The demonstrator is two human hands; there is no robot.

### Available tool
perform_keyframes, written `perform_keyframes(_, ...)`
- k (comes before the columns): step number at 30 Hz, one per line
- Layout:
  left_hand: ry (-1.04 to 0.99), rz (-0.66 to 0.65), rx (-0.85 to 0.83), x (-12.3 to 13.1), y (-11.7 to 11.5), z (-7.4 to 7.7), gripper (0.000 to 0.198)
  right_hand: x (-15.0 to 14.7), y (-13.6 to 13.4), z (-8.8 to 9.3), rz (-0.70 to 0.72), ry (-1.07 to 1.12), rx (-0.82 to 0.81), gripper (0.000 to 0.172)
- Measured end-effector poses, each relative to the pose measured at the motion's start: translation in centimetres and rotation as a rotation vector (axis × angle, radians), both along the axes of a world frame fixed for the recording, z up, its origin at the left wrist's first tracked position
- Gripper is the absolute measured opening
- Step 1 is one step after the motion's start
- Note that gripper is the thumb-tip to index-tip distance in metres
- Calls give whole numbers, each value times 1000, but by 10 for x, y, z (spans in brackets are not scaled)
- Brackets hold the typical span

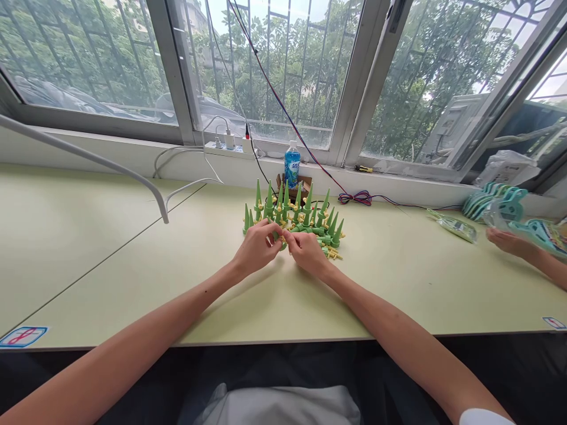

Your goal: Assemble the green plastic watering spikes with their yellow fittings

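My left hand (257,247) and my right hand (306,251) meet fingertip to fingertip at the near edge of a cluster of green cone-shaped plastic spikes with yellow fittings (295,215). Both hands are closed in a pinch around a small green and yellow piece (280,236) held between them, just above the pale green table (274,307). Many of the spikes stand upright in rows behind my fingers; several others lie flat to the right of my right hand.
A blue bottle (292,167) and a small brown box (302,185) stand behind the cluster. Cables and a power strip (225,146) run along the sill. Another person's hand (509,242) rests at far right by teal plastic parts (496,198) and a clear bag (454,225).
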State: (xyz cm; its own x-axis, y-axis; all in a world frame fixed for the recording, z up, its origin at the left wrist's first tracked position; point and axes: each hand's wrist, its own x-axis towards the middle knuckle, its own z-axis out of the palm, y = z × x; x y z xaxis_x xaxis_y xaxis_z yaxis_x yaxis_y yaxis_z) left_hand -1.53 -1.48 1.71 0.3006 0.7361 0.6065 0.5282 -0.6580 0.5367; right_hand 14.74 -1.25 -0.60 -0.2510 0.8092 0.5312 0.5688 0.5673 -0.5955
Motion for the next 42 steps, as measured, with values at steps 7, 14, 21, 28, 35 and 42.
perform_keyframes(7, 10, 5, 6, 0, 0, -1, 14, 0, -1, 1, -2, -12, -3, 53)
perform_keyframes(14, 11, 8, 7, -1, 0, 0, 14, 0, -2, 3, -4, -31, -10, 53)
perform_keyframes(21, 15, 4, 11, -1, 0, 0, 14, 0, -3, 3, -3, -33, -14, 54)
perform_keyframes(28, 22, 3, 15, 0, 0, 1, 13, -1, -4, 4, -6, -37, -18, 55)
perform_keyframes(35, 21, 8, 12, 0, -1, 1, 14, 0, -3, 4, -2, -32, -18, 55)
perform_keyframes(42, 16, 2, 7, 0, -1, 1, 14, 0, -2, 2, 3, -25, -11, 55)
